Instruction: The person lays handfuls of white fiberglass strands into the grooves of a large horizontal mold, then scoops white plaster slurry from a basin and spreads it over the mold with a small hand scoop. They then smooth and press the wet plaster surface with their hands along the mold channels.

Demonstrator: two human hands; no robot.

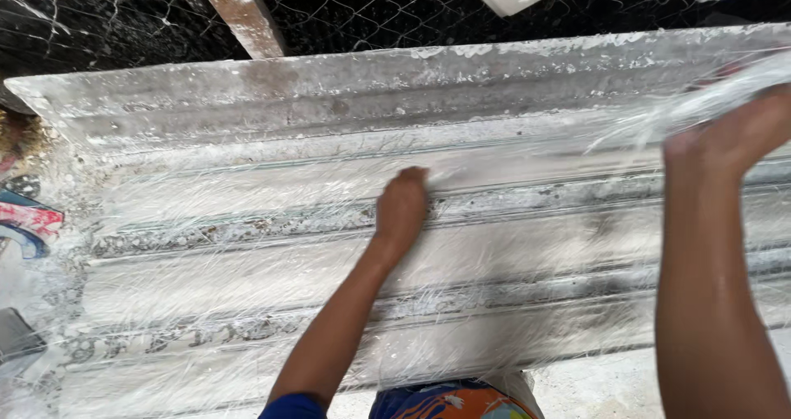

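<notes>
Head view shows the left hand (402, 209) pressed closed on the fibre sheet (247, 287), whose long mould (329, 106) runs nine to three o'clock, while the right hand (733, 135) at three o'clock pinches a fibre strand (659, 114).

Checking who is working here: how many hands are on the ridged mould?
2. The left hand presses the glass fibre strands at the mould's middle; the right hand lifts strands at its right end.

Two bare forearms, left grip (402, 205), right grip (725, 139), short blue sleeve (292, 407), blue-and-orange patterned garment (449, 402)
</notes>
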